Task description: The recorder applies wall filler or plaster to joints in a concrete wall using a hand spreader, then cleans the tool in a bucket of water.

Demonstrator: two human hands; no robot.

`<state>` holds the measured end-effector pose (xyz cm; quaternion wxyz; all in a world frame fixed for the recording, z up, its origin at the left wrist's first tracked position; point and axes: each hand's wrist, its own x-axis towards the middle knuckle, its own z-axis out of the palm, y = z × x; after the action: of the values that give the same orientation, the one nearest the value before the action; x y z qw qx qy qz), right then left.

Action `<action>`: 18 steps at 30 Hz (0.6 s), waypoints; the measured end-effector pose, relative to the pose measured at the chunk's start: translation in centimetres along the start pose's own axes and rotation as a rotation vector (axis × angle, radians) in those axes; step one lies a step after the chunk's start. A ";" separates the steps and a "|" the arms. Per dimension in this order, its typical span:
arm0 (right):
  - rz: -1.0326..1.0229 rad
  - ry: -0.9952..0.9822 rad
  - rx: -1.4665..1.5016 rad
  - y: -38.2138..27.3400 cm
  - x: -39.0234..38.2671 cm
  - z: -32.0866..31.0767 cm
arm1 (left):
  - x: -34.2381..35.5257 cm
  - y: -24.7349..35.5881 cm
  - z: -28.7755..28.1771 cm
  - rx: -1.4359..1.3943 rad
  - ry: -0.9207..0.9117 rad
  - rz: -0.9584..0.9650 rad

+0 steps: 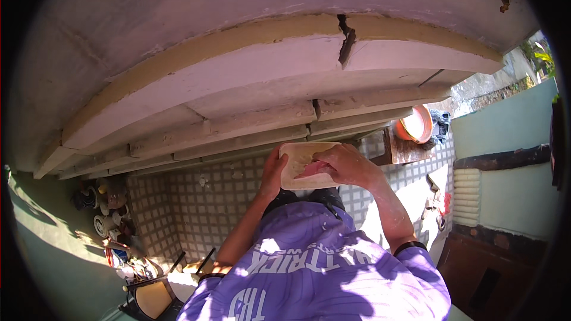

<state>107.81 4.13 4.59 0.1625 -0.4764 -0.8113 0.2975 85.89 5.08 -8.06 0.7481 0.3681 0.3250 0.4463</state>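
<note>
In front of my waist I hold a shallow cream rectangular tub [289, 177]. My left hand [272, 173] is wrapped round its left side. My right hand [350, 165] reaches over the tub's right side, its fingers closed on a flat pink piece [314, 170] that lies partly inside. The fingers cover part of this piece, so I cannot tell its exact kind. Pale smears show on the tub's inside, and pale specks dot my right forearm.
Long pale stepped ledges [238, 62] span the view ahead, one with a dark jagged gap [345, 40]. An orange basin [415, 125] rests on a wooden stand [404, 150] at the right. A chair [153, 301] and several cluttered items stand at left on checked tiles [205, 226].
</note>
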 end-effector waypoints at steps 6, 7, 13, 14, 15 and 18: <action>0.079 0.007 0.077 -1.9 1.6 3.7 | -0.6 2.7 -1.7 0.018 0.018 -0.101; 0.122 0.008 0.041 -2.2 1.6 4.0 | -0.7 2.9 -1.9 0.047 0.049 -0.128; 0.155 0.065 0.098 -3.6 1.7 4.7 | -0.9 4.2 -2.6 0.095 0.012 -0.133; 0.144 -0.016 0.091 -3.6 1.9 4.4 | -0.9 4.3 -2.6 0.066 -0.002 -0.150; 0.102 0.009 0.092 -3.5 2.1 4.1 | -1.0 4.3 -2.5 0.003 -0.061 -0.137; 0.268 -0.223 0.242 -2.4 2.5 2.7 | -1.3 4.0 -2.2 0.007 -0.047 -0.130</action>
<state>103.52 4.55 4.01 0.0867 -0.5214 -0.7118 0.4626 81.88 5.79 -5.63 0.7817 0.3592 0.3320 0.3868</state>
